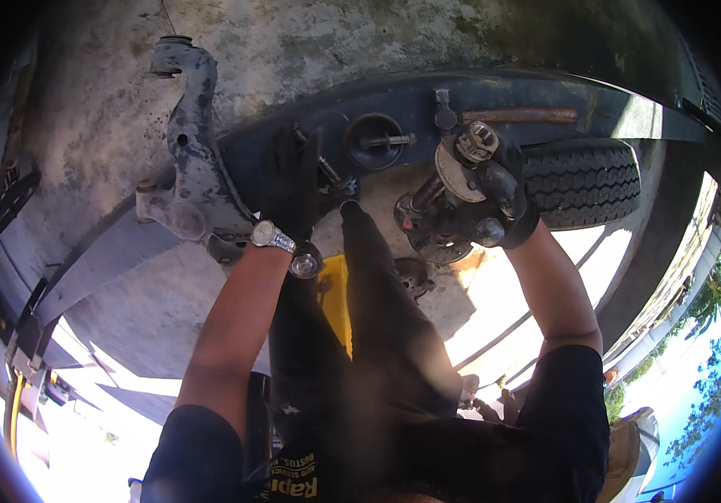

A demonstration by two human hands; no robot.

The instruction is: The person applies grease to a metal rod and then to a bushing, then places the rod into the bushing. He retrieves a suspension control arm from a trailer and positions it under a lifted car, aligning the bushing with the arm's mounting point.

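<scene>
My right hand [507,197], in a black glove, grips a dark, greasy metal part [459,174] with a round flange and a nut-like end. Below that flange show a shaft and a heavier plate with holes; I cannot tell whether they are one piece. My left hand [289,180], also black-gloved, lies in shade beside a long bolt [327,170]. Its fingers blend into the dark surface, so their grip is unclear. A worn grey suspension control arm [195,138] lies along the left of that hand, with a round joint [304,265] near my wrist.
A round dish [362,153] with a bolt across it sits on a long dark panel [293,111]. Behind my right hand lies a hammer [520,116] with a rusty handle. A tyre [587,182] rests at the right. Something yellow [336,302] shows between my legs.
</scene>
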